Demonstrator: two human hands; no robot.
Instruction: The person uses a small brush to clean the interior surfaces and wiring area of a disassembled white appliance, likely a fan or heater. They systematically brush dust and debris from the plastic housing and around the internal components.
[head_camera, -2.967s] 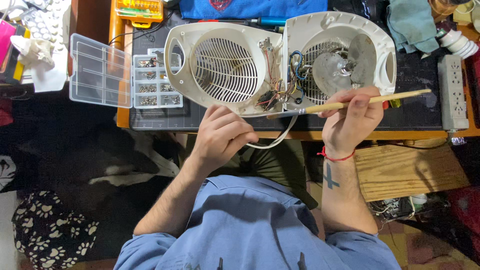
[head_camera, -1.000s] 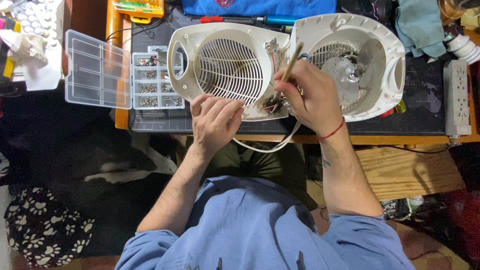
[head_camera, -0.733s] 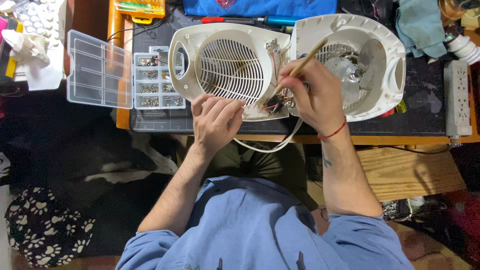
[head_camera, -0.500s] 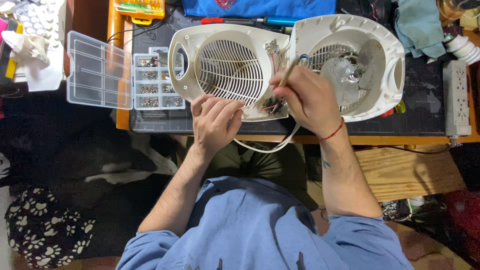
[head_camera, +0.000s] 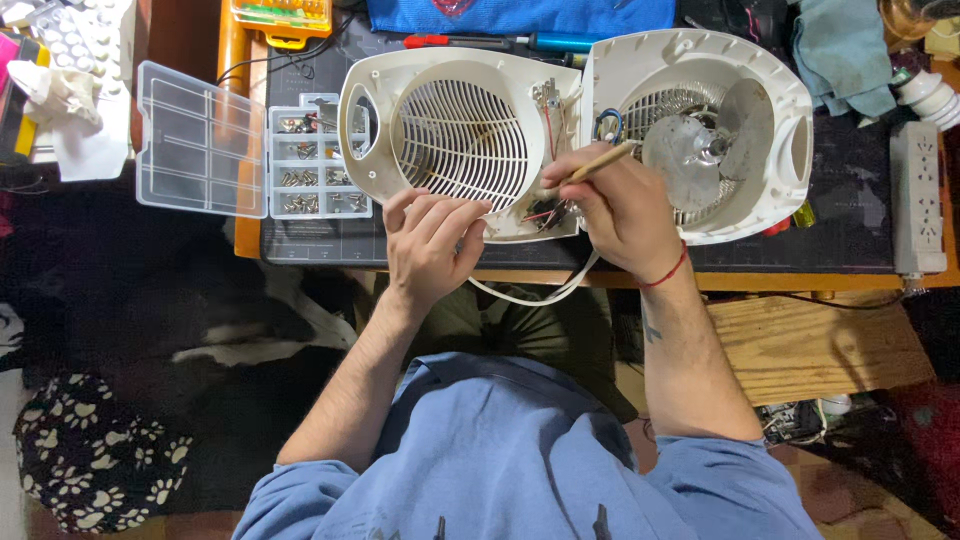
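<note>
An opened cream fan heater lies on the dark mat, split in two halves. The grille half (head_camera: 455, 130) is on the left, and the half with the metal fan blade (head_camera: 705, 140) on the right. My left hand (head_camera: 430, 240) rests on the lower edge of the grille half, fingers curled over it. My right hand (head_camera: 620, 205) holds a thin wooden stick (head_camera: 600, 163) like a pen. The stick's lower end is at the coloured wires (head_camera: 545, 212) between the two halves. A white power cord (head_camera: 530, 293) loops below the table edge.
A clear compartment box with small metal parts (head_camera: 315, 165) stands open left of the heater, its lid (head_camera: 200, 140) flat. Screwdrivers (head_camera: 500, 42) lie behind the heater. A white power strip (head_camera: 915, 195) sits at the right, a grey cloth (head_camera: 835, 55) at the back right.
My right hand brought the stick from below the fan half over to the wiring between the halves and keeps shifting its angle there. My left hand stays on the grille half.
</note>
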